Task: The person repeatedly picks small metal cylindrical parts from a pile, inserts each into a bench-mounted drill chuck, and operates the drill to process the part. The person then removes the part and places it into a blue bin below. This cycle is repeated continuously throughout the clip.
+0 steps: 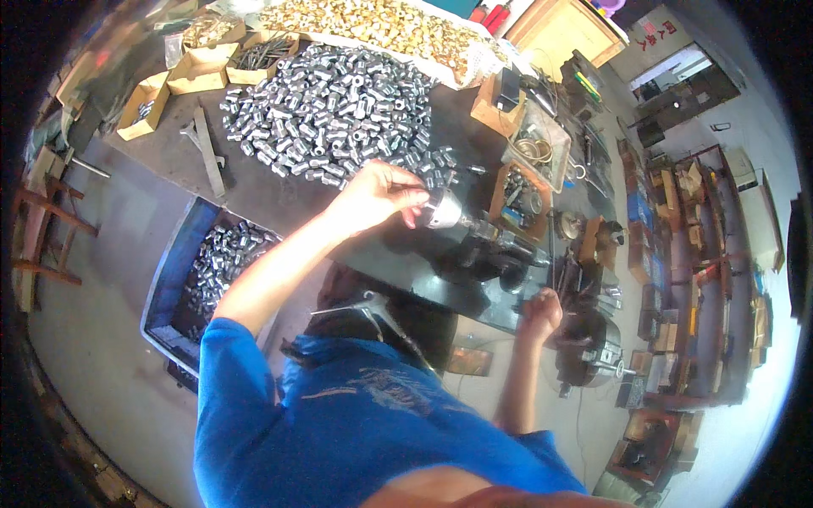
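My left hand (385, 196) reaches over the bench to a silver drill chuck (444, 210) on a horizontal spindle machine (500, 240). Its thumb and fingers are pinched together at the chuck's open end; what they hold there is hidden. My right hand (542, 315) is closed in a fist at the machine's right end, below a thin dark rod (552, 250). Whatever the fist wraps around cannot be made out. Just beyond my left hand lies a big heap of small silver metal fittings (330, 110), a few of them scattered toward the chuck.
Brass-coloured parts (373, 30) cover a cloth at the back. Small cardboard boxes (203, 69) and a flat metal bar (208, 152) lie left. A blue crate (161, 292) of fittings stands below the bench's left edge. Right are a parts box (518, 201), a bench grinder (593, 347) and shelves (703, 279).
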Demonstrator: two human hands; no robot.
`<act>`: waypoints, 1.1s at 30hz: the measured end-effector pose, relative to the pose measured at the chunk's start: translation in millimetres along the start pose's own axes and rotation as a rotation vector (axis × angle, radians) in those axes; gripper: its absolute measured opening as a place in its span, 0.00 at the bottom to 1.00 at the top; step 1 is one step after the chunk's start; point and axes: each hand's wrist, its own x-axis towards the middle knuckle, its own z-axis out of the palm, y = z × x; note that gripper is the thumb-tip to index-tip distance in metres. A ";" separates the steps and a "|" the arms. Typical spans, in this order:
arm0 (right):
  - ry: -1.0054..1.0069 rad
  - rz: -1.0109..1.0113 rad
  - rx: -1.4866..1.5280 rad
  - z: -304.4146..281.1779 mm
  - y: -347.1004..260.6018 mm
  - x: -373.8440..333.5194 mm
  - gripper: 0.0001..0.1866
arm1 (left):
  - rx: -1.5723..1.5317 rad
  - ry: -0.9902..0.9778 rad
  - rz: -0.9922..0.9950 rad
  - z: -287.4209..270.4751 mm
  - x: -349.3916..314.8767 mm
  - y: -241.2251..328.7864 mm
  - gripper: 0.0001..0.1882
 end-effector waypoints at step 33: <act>0.029 -0.120 -0.173 5.2 69.3 90.4 0.10 | 0.112 0.145 0.347 17.5 -6.9 -19.7 0.08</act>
